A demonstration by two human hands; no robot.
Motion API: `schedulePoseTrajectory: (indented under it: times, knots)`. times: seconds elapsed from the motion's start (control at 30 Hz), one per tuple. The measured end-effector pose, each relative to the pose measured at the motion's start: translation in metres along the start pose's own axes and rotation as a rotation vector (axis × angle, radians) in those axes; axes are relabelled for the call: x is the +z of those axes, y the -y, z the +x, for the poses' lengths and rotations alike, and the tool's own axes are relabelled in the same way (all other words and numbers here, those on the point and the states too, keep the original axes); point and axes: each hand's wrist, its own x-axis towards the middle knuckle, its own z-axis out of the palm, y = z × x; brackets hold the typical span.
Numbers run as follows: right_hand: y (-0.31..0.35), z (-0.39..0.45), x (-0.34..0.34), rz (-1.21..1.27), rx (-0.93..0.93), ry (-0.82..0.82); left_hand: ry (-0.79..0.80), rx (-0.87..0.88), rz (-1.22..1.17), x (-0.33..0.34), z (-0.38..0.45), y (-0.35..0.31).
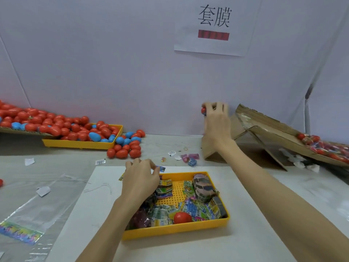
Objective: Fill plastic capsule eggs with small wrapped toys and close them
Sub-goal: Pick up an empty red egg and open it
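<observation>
My right hand (216, 118) is raised near the back wall above the cardboard chute and grips a red capsule egg (203, 110), which shows only at its left edge. My left hand (140, 176) hovers over the near yellow tray (175, 228) and pinches a small wrapped toy packet (162, 168) between thumb and fingers. The tray holds several printed toy packets (198, 208) and one red egg (182, 217).
A second yellow tray (79, 143) at the back left overflows with red and blue eggs (124, 150), fed from a cardboard ramp. A cardboard chute (264, 137) on the right carries filled eggs (321, 146). Loose packets (190, 159) and clear plastic bags (37, 205) lie on the table.
</observation>
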Motion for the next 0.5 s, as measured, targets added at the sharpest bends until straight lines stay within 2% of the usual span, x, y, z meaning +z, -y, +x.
schedulePoseTrajectory:
  times: [0.1,0.2,0.27,0.4,0.5]
  knots:
    - [-0.045,0.02,-0.023,-0.266,0.178,0.036,0.02,-0.003,0.012,-0.001,-0.001,-0.001]
    - [-0.066,0.023,-0.032,-0.376,0.313,0.187,0.027,0.002,0.027,-0.002,0.001,0.001]
    - [-0.059,0.016,-0.03,-0.408,0.336,0.24,0.029,0.002,0.047,-0.003,0.003,0.003]
    - [-0.009,-0.002,-0.013,-0.35,0.142,0.279,0.021,-0.026,0.095,-0.005,0.003,0.006]
    - [0.047,-0.011,0.015,-0.042,-0.026,0.424,-0.019,-0.056,0.195,-0.008,0.003,0.009]
